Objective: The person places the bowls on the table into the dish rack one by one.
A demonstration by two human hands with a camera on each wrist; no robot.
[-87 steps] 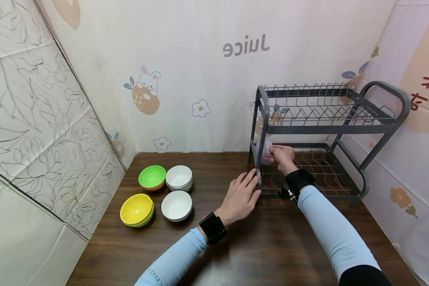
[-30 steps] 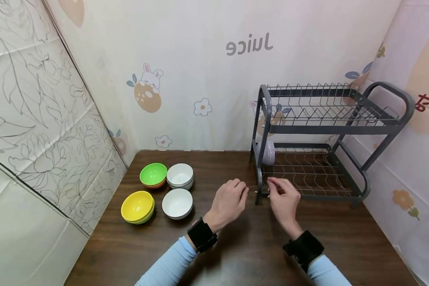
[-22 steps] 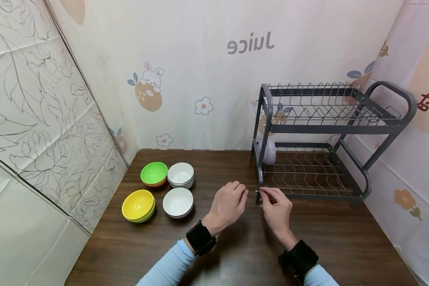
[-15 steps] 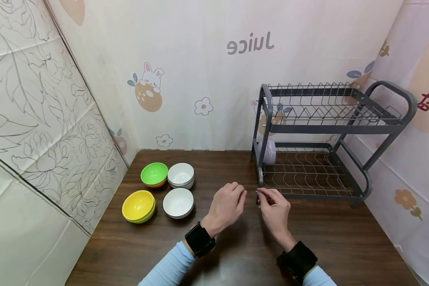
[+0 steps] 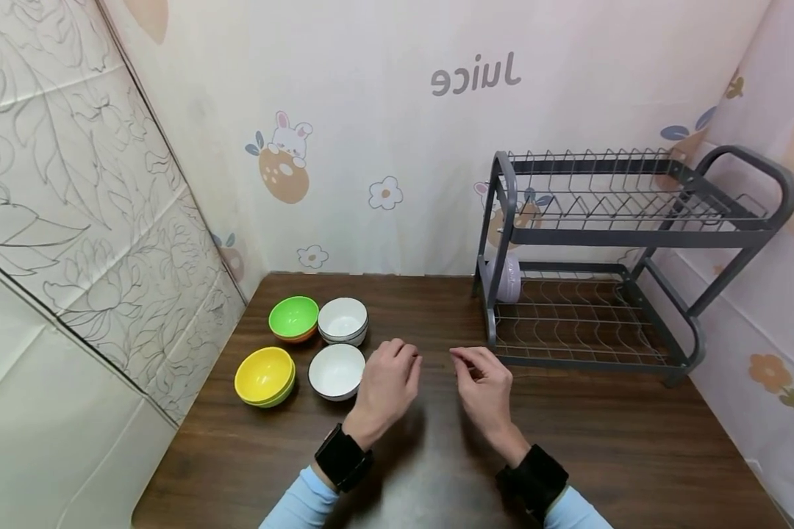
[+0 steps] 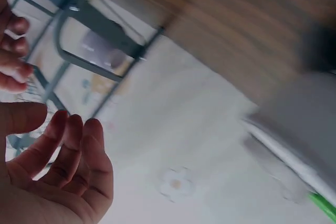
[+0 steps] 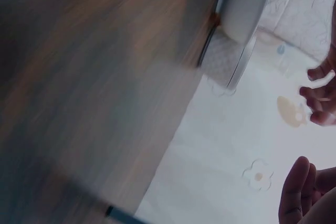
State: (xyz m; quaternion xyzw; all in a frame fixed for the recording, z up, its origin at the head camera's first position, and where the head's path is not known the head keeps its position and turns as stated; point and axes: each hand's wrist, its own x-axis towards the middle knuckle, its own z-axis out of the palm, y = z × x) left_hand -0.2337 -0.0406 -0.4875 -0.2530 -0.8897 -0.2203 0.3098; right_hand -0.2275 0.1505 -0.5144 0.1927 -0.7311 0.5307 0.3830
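Neither hand holds anything. My left hand (image 5: 385, 386) hovers over the table beside the white bowl (image 5: 334, 367), its fingers loosely bent; in the left wrist view, the palm of the left hand (image 6: 63, 177) shows bare. To its right is my right hand (image 5: 486, 393), thumb and fingertips close together, in front of the dish rack's (image 5: 635, 237) left post. A lavender bowl-like dish (image 5: 511, 279) stands on edge at the left end of the rack's lower tier. Near the white bowl sit a white bowl stack (image 5: 342, 320), a green bowl (image 5: 294, 317) on an orange one, and a yellow bowl (image 5: 263, 375) on a green one.
The brown wooden table (image 5: 602, 433) meets a printed cloth backdrop (image 5: 397, 132) at its back edge. Side cloths hang left and right. The rack's grey frame rises at the right, with a wire upper tier.
Earlier my right hand held the lavender dish in the lower tier and my left hand touched the rack's post. The dish now stands there released; both hands have drawn back and moved left.
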